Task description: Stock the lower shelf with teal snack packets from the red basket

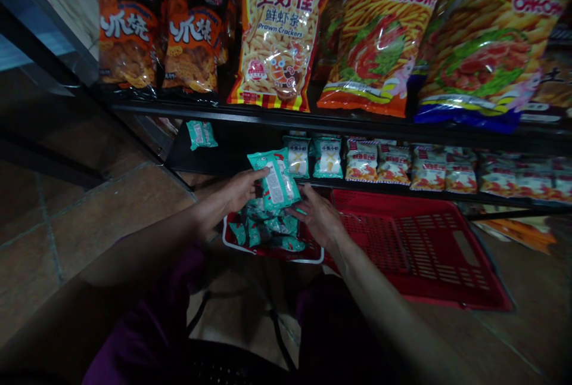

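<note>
My left hand (241,189) and my right hand (317,218) together hold a stack of small teal snack packets (274,181), fingers closed on its two sides. The stack is just above a small red basket (313,252) with a white rim that holds more teal packets (268,229). A row of small teal and red-white packets (328,157) stands on the lower shelf right behind my hands.
A larger empty red basket (411,248) lies on the tiled floor to the right. The upper shelf (268,115) carries big bags of prawn crackers (279,33) and orange snack bags. One loose teal packet (201,134) lies at the lower shelf's left end.
</note>
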The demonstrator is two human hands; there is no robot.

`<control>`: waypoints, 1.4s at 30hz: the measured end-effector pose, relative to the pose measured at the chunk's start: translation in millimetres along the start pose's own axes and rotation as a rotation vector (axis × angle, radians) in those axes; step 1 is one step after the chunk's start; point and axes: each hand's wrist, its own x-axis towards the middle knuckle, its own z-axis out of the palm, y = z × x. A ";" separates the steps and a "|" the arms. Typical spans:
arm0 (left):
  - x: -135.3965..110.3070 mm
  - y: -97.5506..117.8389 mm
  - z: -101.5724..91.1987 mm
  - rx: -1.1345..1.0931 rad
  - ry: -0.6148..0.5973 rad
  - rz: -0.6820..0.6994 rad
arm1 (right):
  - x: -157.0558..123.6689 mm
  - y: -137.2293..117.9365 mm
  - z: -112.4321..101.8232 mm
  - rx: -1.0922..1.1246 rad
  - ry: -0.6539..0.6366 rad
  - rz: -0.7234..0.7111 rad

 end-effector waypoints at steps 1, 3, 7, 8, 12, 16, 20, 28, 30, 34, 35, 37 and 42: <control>1.8 0.6 -1.2 -0.013 0.028 0.010 | -0.7 0.4 0.8 0.033 -0.008 0.009; 3.6 1.7 -2.6 -0.037 0.067 0.016 | -1.9 1.5 2.4 0.083 -0.010 0.005; 1.7 2.4 -1.7 -0.058 0.086 0.007 | -2.5 4.5 4.1 0.099 -0.041 -0.026; 1.2 2.0 -1.3 -0.053 0.090 0.013 | -2.4 5.1 4.2 0.098 -0.044 -0.021; 2.2 -0.7 -1.5 -0.034 0.071 0.044 | -1.3 6.6 4.5 0.095 -0.024 -0.015; 3.0 -1.5 -1.8 -0.025 0.071 0.036 | -0.6 7.5 4.5 0.076 -0.021 -0.020; 0.6 -0.3 1.7 -0.028 0.103 0.042 | 0.1 10.4 4.6 0.070 0.009 -0.047; 2.1 0.0 7.0 -0.144 0.110 0.023 | 0.2 14.3 8.1 0.155 0.021 -0.047; 2.5 0.8 7.3 -0.175 0.120 0.011 | -0.8 13.8 9.6 0.158 0.003 -0.045; 1.8 1.4 7.3 -0.190 0.116 0.008 | -3.4 11.9 12.2 0.177 0.001 -0.037; 1.7 1.3 7.2 -0.190 0.114 0.009 | -4.1 11.4 12.7 0.180 0.006 -0.029; 2.0 0.8 7.0 -0.195 0.107 0.005 | -5.4 10.8 13.6 0.174 0.012 -0.016; 0.5 1.8 9.9 -0.173 0.113 -0.020 | -8.4 11.4 14.5 0.149 0.026 -0.041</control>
